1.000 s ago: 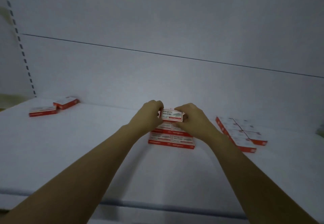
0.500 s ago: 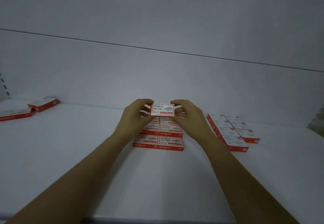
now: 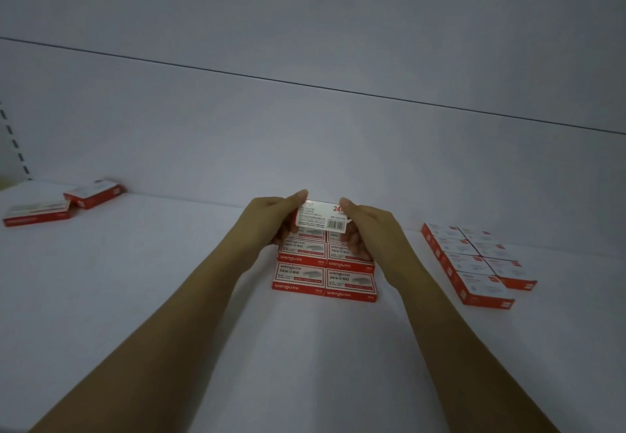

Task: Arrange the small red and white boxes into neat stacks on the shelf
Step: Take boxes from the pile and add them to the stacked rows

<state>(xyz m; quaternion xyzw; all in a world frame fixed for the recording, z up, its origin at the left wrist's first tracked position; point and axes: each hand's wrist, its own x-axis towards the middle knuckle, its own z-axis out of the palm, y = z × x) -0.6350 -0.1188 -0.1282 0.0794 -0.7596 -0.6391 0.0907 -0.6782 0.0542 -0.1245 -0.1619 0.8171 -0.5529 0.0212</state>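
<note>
While the held box [image 3: 321, 218] is hovering tilted above the centre stack [image 3: 324, 278] on the shelf [image 3: 152, 297], the left hand [image 3: 269, 221] and right hand [image 3: 371, 229] are pinching its ends; it is likely needing levelling and squaring before release.

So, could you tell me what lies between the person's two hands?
In the head view, one small red and white box, barcode face toward the camera, held by the left hand and right hand above the middle block of boxes.
</note>
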